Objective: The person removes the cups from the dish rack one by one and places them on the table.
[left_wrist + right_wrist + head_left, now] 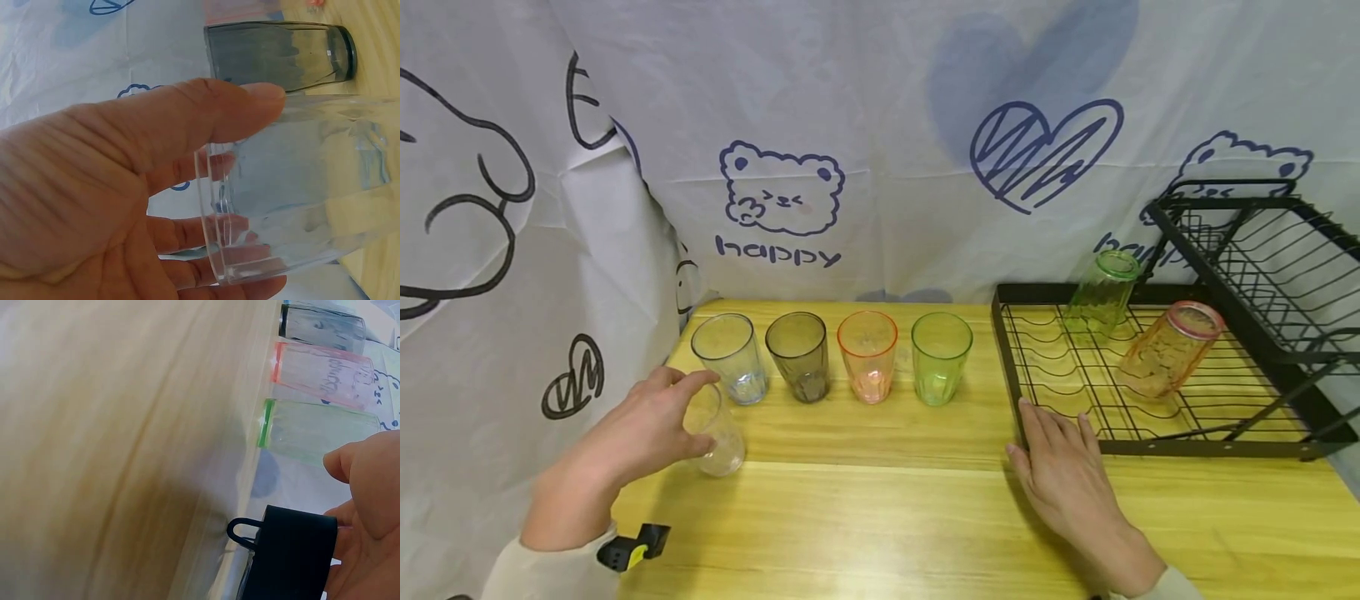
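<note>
At the left, my left hand (658, 421) holds a clear drinking glass (724, 442) near its rim. In the left wrist view the thumb (250, 106) lies along the near side of this glass, and the fingers show through its far side. Behind it in a row stand a bluish glass (730, 354), a grey glass (801, 358), an orange-pink glass (868, 358) and a green glass (942, 358), all upright. My right hand (1063, 467) rests by the front left corner of a black dish rack (1011, 367), fingers extended over its edge and holding nothing.
Inside the rack, a green glass (1101, 292) and a pink-orange glass (1172, 350) sit upside down. The rack's upper tier (1292, 275) rises at the right. A printed white cloth (910, 225) hangs behind the wooden table (865, 525) and along its left side.
</note>
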Motion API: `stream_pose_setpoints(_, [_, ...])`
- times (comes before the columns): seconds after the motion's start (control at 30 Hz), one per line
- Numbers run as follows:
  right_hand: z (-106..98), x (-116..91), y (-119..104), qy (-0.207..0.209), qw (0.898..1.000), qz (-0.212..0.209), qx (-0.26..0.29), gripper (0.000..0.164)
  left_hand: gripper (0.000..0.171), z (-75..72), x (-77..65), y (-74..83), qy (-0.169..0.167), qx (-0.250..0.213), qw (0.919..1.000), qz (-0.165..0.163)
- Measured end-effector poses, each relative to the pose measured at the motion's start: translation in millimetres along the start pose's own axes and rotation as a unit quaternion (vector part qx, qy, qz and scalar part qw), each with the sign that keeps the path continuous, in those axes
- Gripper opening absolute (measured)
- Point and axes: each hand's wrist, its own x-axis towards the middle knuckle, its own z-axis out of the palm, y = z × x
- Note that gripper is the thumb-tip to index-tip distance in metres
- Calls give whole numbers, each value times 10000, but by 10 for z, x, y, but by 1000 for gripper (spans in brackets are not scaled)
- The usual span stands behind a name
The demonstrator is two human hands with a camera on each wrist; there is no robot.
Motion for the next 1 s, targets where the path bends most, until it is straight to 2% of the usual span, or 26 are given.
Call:
stream_pose_setpoints(0.57, [19, -8, 8, 121, 9999, -55, -16, 65, 84, 38, 12, -9, 199, 204, 9996, 91])
stream_pose_setpoints(0.8, [13, 0, 1, 58, 10000, -18, 3, 65, 94, 27, -24, -17, 53, 67, 10000, 20])
stream_pose_setpoints(1.0, [1, 1, 1, -55, 10000, 19, -16, 65, 89, 27, -15, -17, 45, 127, 9999, 24])
